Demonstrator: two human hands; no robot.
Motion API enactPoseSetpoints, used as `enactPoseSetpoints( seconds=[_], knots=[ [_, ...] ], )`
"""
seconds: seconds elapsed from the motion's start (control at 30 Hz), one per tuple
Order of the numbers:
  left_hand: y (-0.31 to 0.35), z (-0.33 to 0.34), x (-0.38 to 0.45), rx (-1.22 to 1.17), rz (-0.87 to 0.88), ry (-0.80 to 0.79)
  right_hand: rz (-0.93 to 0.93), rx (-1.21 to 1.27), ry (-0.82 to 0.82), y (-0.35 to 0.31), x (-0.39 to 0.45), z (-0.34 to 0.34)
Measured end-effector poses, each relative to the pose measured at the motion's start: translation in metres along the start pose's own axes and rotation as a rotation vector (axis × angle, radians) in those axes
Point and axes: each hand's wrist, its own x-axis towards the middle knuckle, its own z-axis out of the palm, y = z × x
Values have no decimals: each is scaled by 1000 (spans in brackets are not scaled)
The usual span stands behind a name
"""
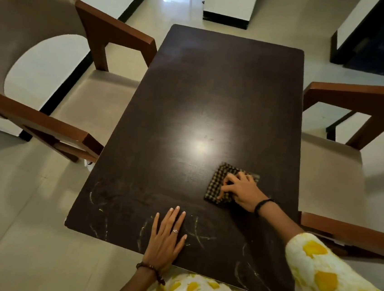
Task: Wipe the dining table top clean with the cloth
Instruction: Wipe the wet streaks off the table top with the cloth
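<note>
Pale glossy floor tiles [26, 199] surround a dark brown rectangular wooden counter [203, 99], seen from the head camera looking down its length. A soft glare sits near the middle of the top, and pale chalky curved smears [197, 233] cross the near end, some faint and hard to trace.

On the near right part of the counter lies the folded brown-and-cream checked cloth [217, 183], flat on the surface. The right hand [243, 191] rests on top of it with fingers bent, fingertips pressing into the fabric; its grip covers the cloth's right side, so that edge is mostly hidden. A dark band circles the right wrist, and a white sleeve with yellow blotches [328, 283] runs off the lower right corner.

The left hand [167, 237] lies flat on the counter near the front edge, fingers straight and slightly spread, holding nothing, well apart from the cloth. It wears a ring and a beaded bracelet at the wrist.

A beige upholstered armchair with reddish-brown wooden arms [58, 79] stands to the left, and a matching chair [350, 166] stands to the right, cut off by the frame edge. White walls with black skirting and a dark doorway at the upper right are partly out of view.
</note>
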Motion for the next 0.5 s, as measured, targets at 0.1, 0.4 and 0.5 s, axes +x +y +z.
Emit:
enactPoseSetpoints(
  seconds=[0.1, 0.4, 0.5],
  knots=[
    [15, 7, 2, 12, 75, -26, -23, 22, 30, -26, 19, -1],
    [42, 18, 7, 97, 215, -93, -22, 108, 163, -2, -21, 30],
    [48, 20, 10, 96, 219, -102, 110, 159, 195, 29, -58, 47]
  ],
)
